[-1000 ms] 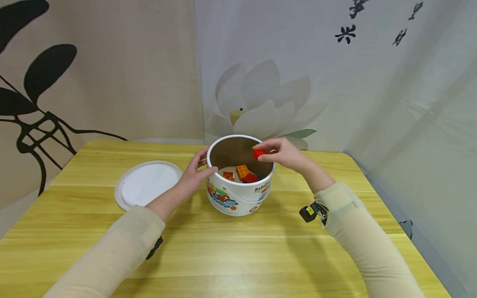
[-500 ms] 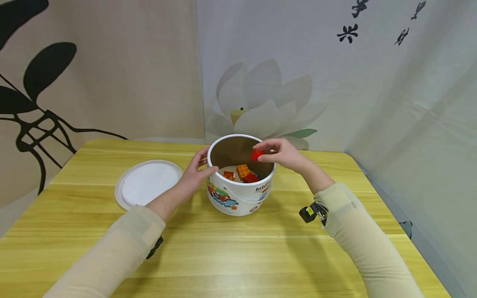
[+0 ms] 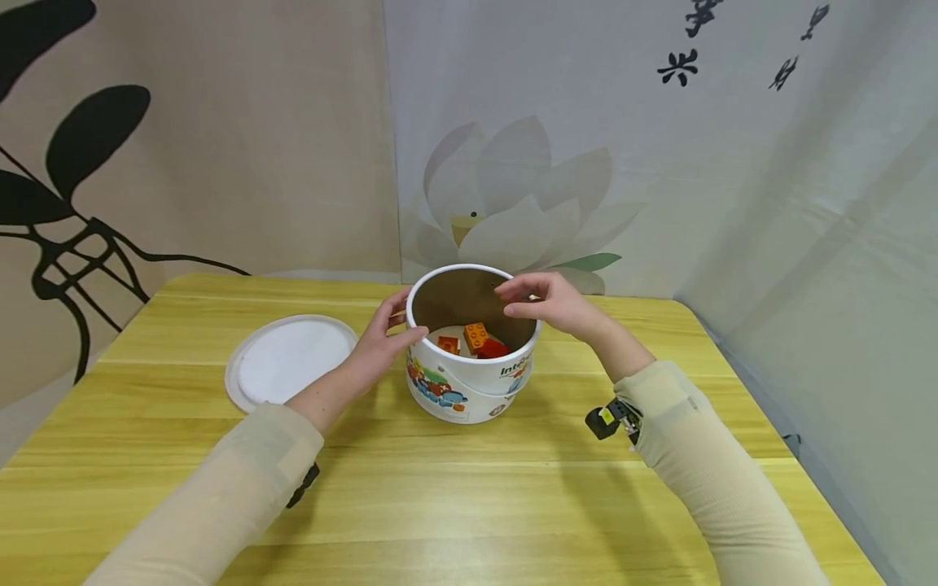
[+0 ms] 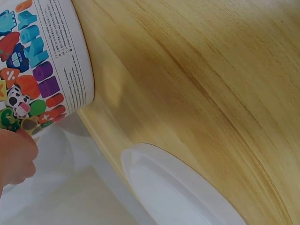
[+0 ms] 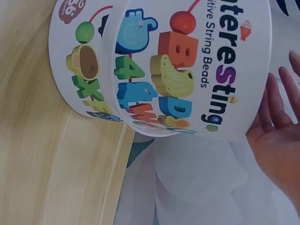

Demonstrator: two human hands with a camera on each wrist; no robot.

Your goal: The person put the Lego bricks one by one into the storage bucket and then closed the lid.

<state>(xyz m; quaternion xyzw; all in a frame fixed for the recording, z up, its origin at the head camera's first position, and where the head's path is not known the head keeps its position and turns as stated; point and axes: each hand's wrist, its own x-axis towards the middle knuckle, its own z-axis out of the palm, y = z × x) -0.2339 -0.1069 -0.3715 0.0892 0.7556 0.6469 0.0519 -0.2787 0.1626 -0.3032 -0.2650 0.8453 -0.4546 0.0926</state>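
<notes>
A white round bucket point(image 3: 476, 378) with printed toy pictures stands upright on the table. My left hand point(image 3: 384, 334) holds its left side, thumb over the rim and fingers along the outer wall. In the left wrist view, curled fingers point(image 4: 21, 164) show low at the bucket's wall. Over the right part of the opening hovers my right hand point(image 3: 545, 303), its thumb and fingers spread apart around nothing. Down on the bucket's floor lie an orange studded block point(image 3: 475, 336), a red block point(image 3: 493, 349) and a smaller orange-red block point(image 3: 449, 345).
A white round lid point(image 3: 293, 358) lies flat on the wooden table point(image 3: 454, 496), left of the bucket. Behind the table hangs a pale printed curtain point(image 3: 315, 146). The bucket's white handle point(image 5: 110, 61) hangs down its outer wall.
The red block that my right thumb and fingers pinched above the bucket has left the hand, and the fingers have parted. My left hand and the bucket stay in place.
</notes>
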